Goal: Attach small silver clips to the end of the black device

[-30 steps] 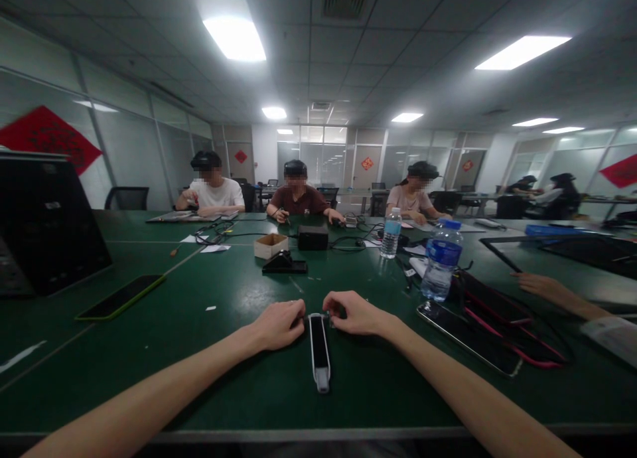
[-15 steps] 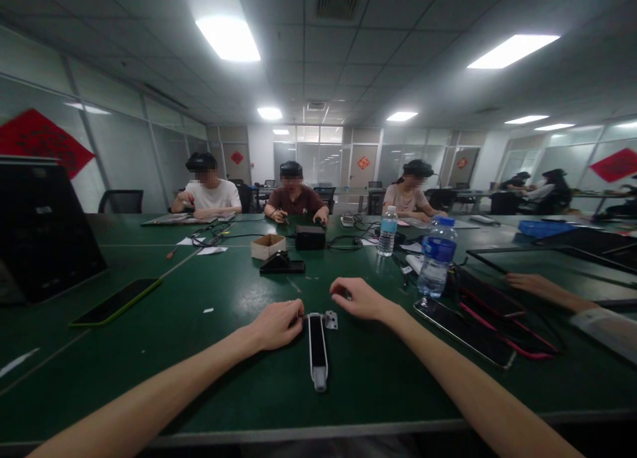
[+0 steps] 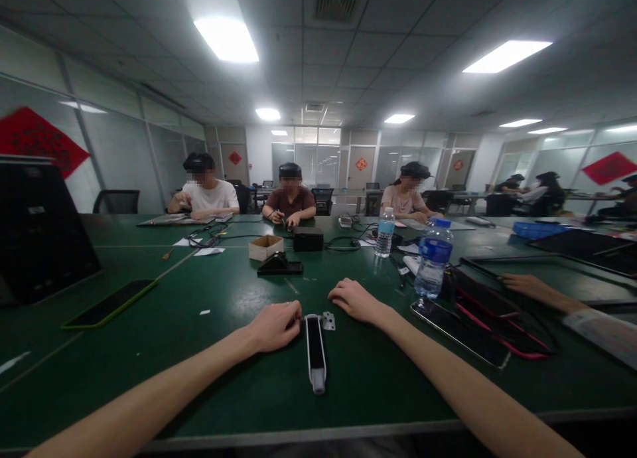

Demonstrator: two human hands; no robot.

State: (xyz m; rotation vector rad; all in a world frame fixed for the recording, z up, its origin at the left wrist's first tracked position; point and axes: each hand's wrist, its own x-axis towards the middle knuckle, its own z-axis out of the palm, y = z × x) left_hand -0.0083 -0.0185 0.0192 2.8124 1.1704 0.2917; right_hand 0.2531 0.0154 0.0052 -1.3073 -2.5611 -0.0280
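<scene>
A narrow device [image 3: 315,353] with a white frame and a dark centre strip lies lengthwise on the green table before me. At its far end, on the right, sits a small metal bracket [image 3: 329,321] with holes. My left hand [image 3: 279,325] rests on the table with curled fingers, their tips close against the device's upper left corner. Whatever those fingertips hold, if anything, is hidden. Right of the bracket and apart from it, my right hand [image 3: 355,301] lies palm down, its fingers loosely stretched on the table with nothing visible in them.
A black stand [image 3: 279,265], an open carton [image 3: 265,247] and a black box [image 3: 308,239] stand ahead. On the right are water bottles [image 3: 434,259], a phone [image 3: 460,332] and a co-worker's arm [image 3: 542,292]. A green-edged phone [image 3: 110,303] lies left. Three people sit opposite.
My right hand has flattened from a curled pose, its fingers now lower on the table. The left hand and the device stay put. Opposite, the middle person's hands have come closer together.
</scene>
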